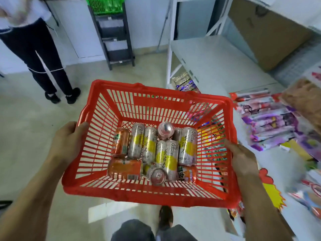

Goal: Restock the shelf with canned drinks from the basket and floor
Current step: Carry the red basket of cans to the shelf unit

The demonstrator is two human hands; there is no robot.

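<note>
From the head camera, a red slatted basket (152, 108) is held out in front of the person, above a pale floor (26, 119); the left hand (66, 140) grips the basket's left rim, thumb hooked over the top edge and the fingers (81, 126) clenched round it; the right hand (242, 158) grasps the right rim in the same way, its fingers curled over the edge and down the outer wall. The canned drinks lie in the bottom of the basket, crowded together and touching; several tall silver cans with yellow patches (173, 157) lie on their sides, side by side across the middle; three orange cans lie among them, one orange can at the left (121, 142), one orange can crosswise at the near left (125, 168) and one orange can at the near right corner (188, 173); a pinkish can (165, 129) at the far side and a silver can end (157, 175) at the near side show their round ends to the camera. To the right stands a white shelf (217, 54), its lower board bare where it shows; a brown cardboard box (271, 32) leans against it; further right, purple and red snack packets (271, 117) lie spread out in rows. At the upper left a second person's dark trouser legs (40, 54) and black shoes stand on the floor; beside them is a dark rack (114, 37) with a green basket (105, 5) on top; the wearer's own shoe (165, 218) shows below the red basket.
</note>
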